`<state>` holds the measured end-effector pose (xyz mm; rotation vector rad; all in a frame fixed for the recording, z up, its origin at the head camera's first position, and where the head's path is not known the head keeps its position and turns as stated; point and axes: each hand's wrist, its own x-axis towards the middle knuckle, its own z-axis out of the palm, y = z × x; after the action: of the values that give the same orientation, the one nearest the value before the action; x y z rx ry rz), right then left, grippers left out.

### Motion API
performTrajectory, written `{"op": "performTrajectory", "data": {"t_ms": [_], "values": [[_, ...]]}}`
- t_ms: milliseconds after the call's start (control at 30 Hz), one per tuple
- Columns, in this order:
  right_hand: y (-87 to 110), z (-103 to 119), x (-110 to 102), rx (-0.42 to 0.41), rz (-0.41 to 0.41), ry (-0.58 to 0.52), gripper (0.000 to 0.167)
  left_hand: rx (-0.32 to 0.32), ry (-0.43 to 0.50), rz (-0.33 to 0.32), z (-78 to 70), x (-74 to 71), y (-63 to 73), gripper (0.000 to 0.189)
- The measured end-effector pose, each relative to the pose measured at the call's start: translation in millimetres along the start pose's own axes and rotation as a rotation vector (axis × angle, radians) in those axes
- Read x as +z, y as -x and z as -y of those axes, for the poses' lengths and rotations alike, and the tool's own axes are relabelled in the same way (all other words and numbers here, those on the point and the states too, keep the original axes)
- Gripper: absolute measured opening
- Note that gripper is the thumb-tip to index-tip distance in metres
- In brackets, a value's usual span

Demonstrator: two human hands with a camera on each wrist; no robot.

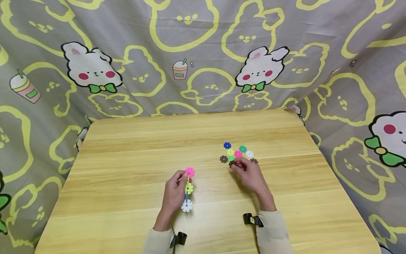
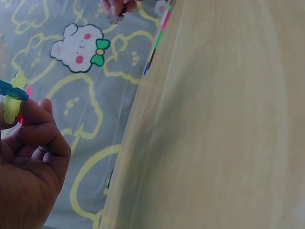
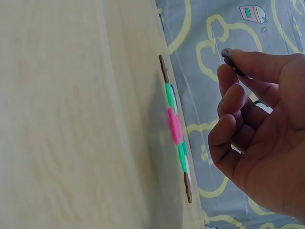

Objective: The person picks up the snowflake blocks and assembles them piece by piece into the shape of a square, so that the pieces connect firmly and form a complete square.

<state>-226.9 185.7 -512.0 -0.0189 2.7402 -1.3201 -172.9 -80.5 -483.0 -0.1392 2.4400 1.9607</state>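
My left hand point(image 1: 173, 192) pinches a chain of interlocking snowflake discs between thumb and fingers. A pink disc point(image 1: 190, 171) tops the chain, with a yellow disc point(image 1: 189, 188) under it. Below, a blue disc point(image 1: 186, 196) seen edge-on joins a white disc point(image 1: 186, 205). In the left wrist view, the blue disc point(image 2: 13, 90) is slotted into a yellow one close to the fingertips. My right hand point(image 1: 253, 177) pinches a dark brown snowflake disc point(image 3: 233, 62) between thumb and index finger, raised above the table in the right wrist view. The remaining fingers curl loosely.
Loose snowflake discs lie just beyond my right hand: blue point(image 1: 227, 145), teal point(image 1: 242, 149), pink point(image 1: 238, 153), white point(image 1: 249, 154), brown point(image 1: 223, 159) and others. They rest on a wooden table point(image 1: 127, 148). A patterned curtain point(image 1: 209, 31) surrounds its back and sides.
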Motion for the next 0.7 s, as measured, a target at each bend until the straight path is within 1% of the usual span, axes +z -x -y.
{"op": "performTrajectory", "data": {"t_ms": [100, 267, 533, 700], "values": [[0.7, 5, 1, -0.016, -0.008, -0.029, 0.017, 0.004, 0.002, 0.000, 0.3, -0.1, -0.1, 0.021], [0.6, 11, 6, -0.040, -0.016, -0.049, 0.020, 0.006, 0.004, 0.001, 0.4, -0.3, 0.0, 0.021], [-0.1, 19, 14, -0.121, -0.020, -0.036, 0.021, 0.006, -0.004, -0.003, -0.4, -0.6, 0.2, 0.021], [0.6, 23, 18, -0.150, -0.024, -0.047, 0.020, 0.008, -0.010, -0.007, -0.8, -0.9, 0.2, 0.021]]}}
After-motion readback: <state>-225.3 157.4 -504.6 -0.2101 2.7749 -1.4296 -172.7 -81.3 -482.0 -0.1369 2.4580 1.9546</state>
